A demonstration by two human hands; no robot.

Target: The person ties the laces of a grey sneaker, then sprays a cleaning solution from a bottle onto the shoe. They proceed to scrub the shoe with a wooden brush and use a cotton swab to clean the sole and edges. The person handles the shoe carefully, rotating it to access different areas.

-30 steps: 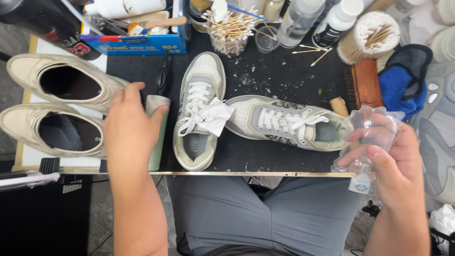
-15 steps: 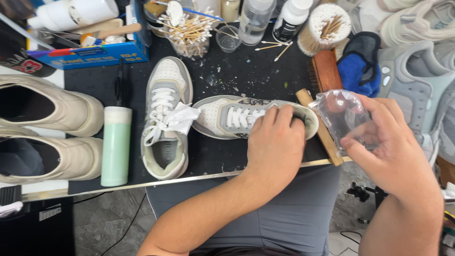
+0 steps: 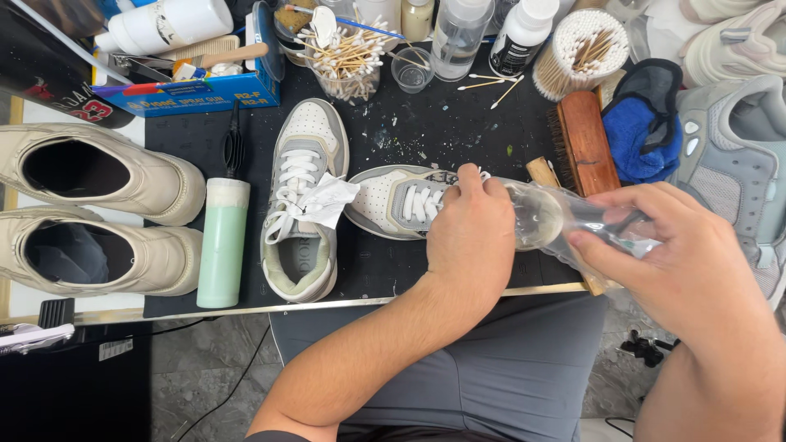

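A clear cup (image 3: 344, 69) at the far edge is stuffed with cotton swabs; a round tub (image 3: 580, 51) to its right holds more. The left hand (image 3: 472, 232) grips the grey-white sneaker (image 3: 401, 200), lying lengthwise left-right, toe pointing left, on the black mat (image 3: 458, 123). The right hand (image 3: 684, 262) pinches a clear plastic bag (image 3: 565, 219) just right of the sneaker's heel.

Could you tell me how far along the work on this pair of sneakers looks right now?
Done: one sneaker stands aside, a crumpled tissue on its laces. In hand: left hand grips the lying sneaker while right hand brings clear plastic to its opening. Left: seating it inside.
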